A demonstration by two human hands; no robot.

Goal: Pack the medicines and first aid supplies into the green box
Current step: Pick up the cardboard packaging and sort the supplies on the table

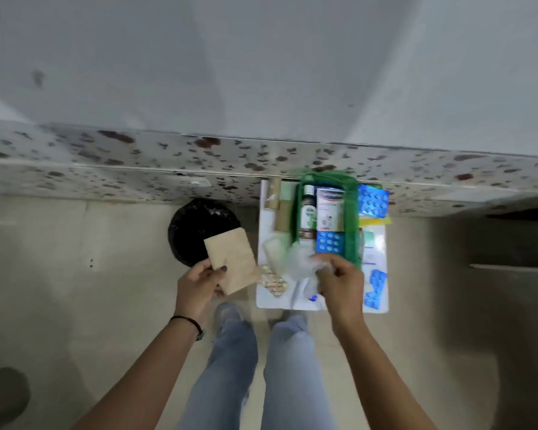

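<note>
Nearest, the left hand (199, 285) pinches a light, stiff brown packet (232, 263) by its edge. The right hand (339, 282) clamps crinkly clear wrapping (302, 262), soft and slippery. Beyond, the green box (353, 212) sits on the bench (267, 228), half-filled.

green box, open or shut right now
Open: the green box has no lid on, and a bottle and blue blister pack show inside.

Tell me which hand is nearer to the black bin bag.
Left. The left hand, holding a brown paper packet, sits just below the black bin bag. The right hand is farther off, over by the green box, gripping clear plastic.
</note>
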